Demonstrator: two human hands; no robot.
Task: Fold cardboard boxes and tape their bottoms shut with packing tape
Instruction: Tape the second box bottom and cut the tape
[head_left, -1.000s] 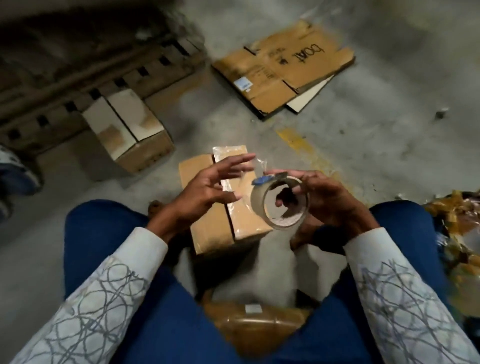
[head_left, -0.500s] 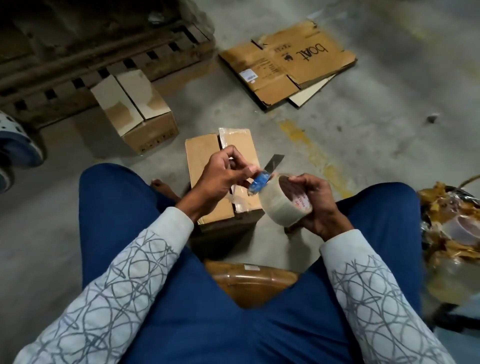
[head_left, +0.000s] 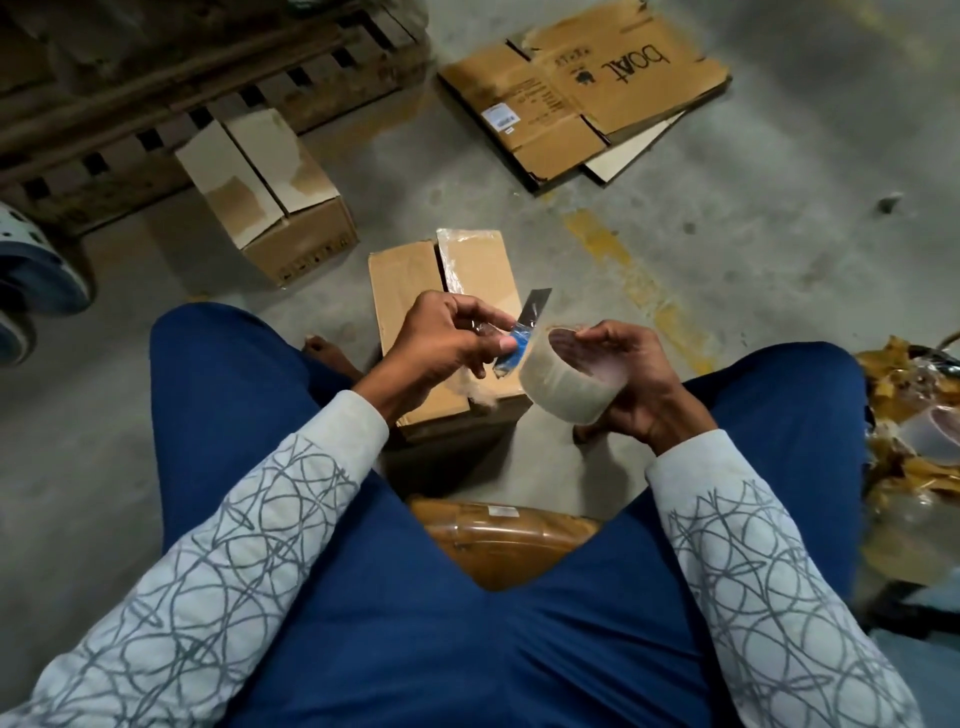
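Rough concrete (head_left: 727, 270) held a shut cardboard box (head_left: 410, 296) (contents hidden). I saw the left hand (head_left: 447, 345) pinch a blue cutter (head_left: 517, 345), the right hand (head_left: 631, 387) grip a translucent tape roll (head_left: 563, 387).

**Hand and Material Positions**

The left hand (head_left: 441, 343) pinches a blue-handled cutter (head_left: 515, 340), blade angled upward, just beside the tape roll (head_left: 563, 387). The right hand (head_left: 639, 379) grips the roll, fingers curled into its core. A cardboard box (head_left: 405, 291) sits on the floor below both hands. A second box (head_left: 270, 192) stands near a wooden pallet (head_left: 156, 104). Flattened cardboard (head_left: 582, 88) lies well apart.
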